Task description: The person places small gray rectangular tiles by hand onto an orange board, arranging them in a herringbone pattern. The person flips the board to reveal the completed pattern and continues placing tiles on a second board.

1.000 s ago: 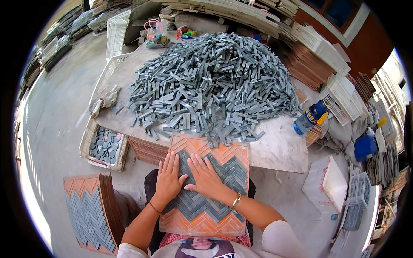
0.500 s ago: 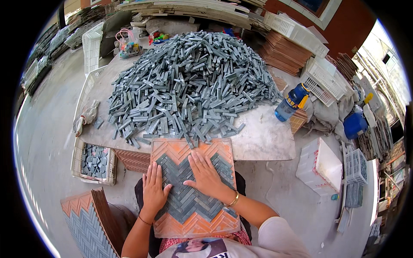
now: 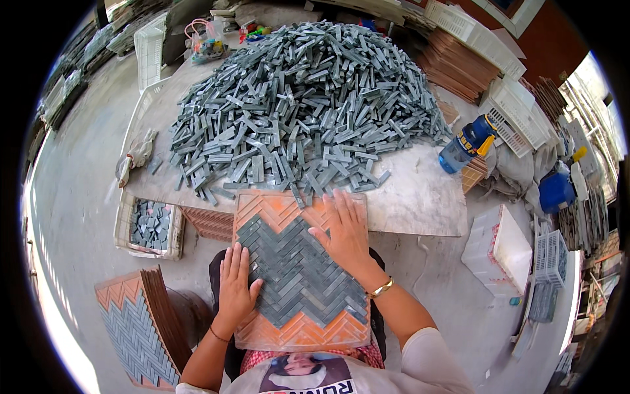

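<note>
An orange tray (image 3: 315, 338) with herringbone grooves lies across my lap, its far edge against the table. Grey stone strips (image 3: 289, 269) fill the grooves across its middle in a zigzag band; bare orange grooves show at the near and far ends. My left hand (image 3: 235, 282) lies flat with fingers stretched over the tray's left edge, touching the strips there. My right hand (image 3: 346, 230) is spread over the tray's upper right, fingertips at the far right corner. Neither hand holds anything. Just beyond the tray rises a big heap of loose grey stone strips (image 3: 308, 105).
The heap sits on a pale table (image 3: 420, 210). A blue bottle (image 3: 466, 144) stands at its right, a glove (image 3: 138, 157) at its left. Below left are a crate of stone chips (image 3: 174, 240) and filled trays (image 3: 134, 328). A white box (image 3: 489, 249) stands right.
My right hand has slid from the middle of the strips to the tray's far right corner. My left hand stays at the left edge. The view has tilted slightly downward.
</note>
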The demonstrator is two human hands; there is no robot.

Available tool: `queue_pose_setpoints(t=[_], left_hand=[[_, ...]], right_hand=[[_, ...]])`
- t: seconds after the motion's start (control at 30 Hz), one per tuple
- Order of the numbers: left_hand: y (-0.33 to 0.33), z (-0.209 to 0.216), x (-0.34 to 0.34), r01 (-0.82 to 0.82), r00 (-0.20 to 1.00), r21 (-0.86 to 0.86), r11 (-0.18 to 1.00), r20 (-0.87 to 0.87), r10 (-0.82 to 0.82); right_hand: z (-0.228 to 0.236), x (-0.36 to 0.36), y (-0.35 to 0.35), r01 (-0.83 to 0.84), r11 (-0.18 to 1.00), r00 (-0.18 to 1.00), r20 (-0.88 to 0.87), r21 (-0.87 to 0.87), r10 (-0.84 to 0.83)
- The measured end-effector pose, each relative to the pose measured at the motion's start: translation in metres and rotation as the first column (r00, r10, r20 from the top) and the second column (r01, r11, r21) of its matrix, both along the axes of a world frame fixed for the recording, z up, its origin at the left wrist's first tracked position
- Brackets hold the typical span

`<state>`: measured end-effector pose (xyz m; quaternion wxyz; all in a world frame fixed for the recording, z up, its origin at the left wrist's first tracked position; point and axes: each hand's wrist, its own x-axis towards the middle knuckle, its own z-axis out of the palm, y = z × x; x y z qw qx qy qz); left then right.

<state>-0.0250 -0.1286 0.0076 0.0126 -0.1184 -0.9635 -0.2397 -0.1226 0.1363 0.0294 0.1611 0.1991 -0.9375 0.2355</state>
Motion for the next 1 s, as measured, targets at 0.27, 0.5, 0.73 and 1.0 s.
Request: queue_pose_setpoints(t=[0.27,0.5,0.73,1.0], left_hand=[[0.002,0.000,-0.002,-0.001,1.000,0.057,0.998,-0.002,0.002],[0.002,0.004,0.001,-0.019,1.000,0.120,0.993,-0.008,0.020],[0.005,0.009,-0.001,-0.012,1.000,0.122,0.993,-0.016,0.014],[0.005,0.004,-0.006,-0.028,0.999,0.151,0.988,-0.027,0.033]], right_hand=[[-0.010,-0.113,-0.001,-0.429,0.825,0.884,-0.015,0.369,0.466],[0.014,-0.138,0.067,0.018,0.916,0.983,-0.175,0.400,0.057],[0.012,-0.085,0.026,-0.104,0.988,0.987,0.138,0.118,0.087],[0.003,-0.115,0.031,0.114,0.955,0.993,-0.058,0.274,-0.102]])
